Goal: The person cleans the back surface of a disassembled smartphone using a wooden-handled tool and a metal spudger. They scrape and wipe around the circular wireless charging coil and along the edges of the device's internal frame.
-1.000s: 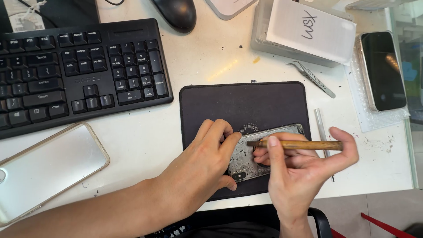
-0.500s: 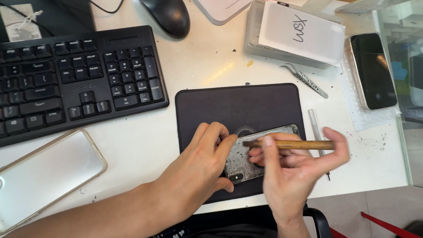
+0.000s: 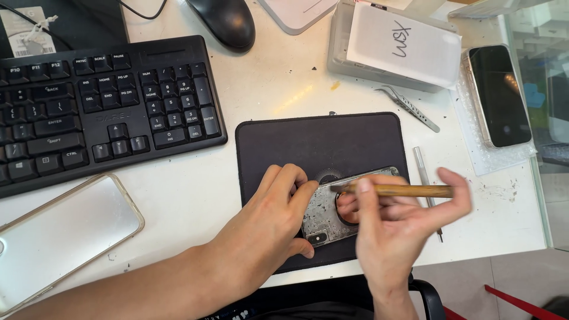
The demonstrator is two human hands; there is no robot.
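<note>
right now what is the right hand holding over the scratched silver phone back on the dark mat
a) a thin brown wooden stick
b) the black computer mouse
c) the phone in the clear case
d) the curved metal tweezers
a: the right hand grips a thin brown wooden stick with its tip over the scratched silver phone back on the dark mat, while the curved metal tweezers lie untouched on the white table.

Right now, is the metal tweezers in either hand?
No, the tweezers lie on the table; the right hand holds a wooden-handled tool.
</note>
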